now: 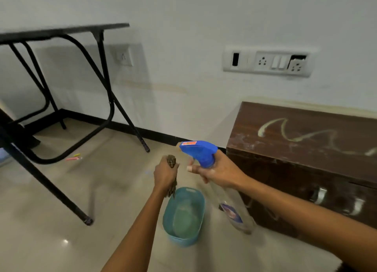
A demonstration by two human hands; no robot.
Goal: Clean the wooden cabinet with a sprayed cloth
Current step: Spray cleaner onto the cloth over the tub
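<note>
The right hand (218,170) is wrapped around the neck of a clear plastic spray bottle with a blue trigger head (201,152), one finger stretched out in front of the trigger, and the blue nozzle faces toward the left hand (164,172). That left hand is clenched on a bunched, brown patterned cloth (172,162), a knob of fabric showing above the fist and a tail hanging below it. The nozzle sits just beside the cloth, slightly above it and well within spraying reach, so the spray line runs straight across the small gap between the two hands. The bottle's long axis slopes from the trigger head down and back toward the person, its clear body trailing under the right wrist. Directly below the left hand stands a teal oval plastic tub (183,214) on the glossy tiled floor (102,190), placed to catch drips. The dark brown wooden cabinet (306,141), its top streaked with pale smears, lies on the far side of the right hand, so that hand is nearer to it; the cloth hand would have to cross over the tub to reach it. The black folding metal table (67,88) stands well apart beyond the left hand, leaving open floor between.
</note>
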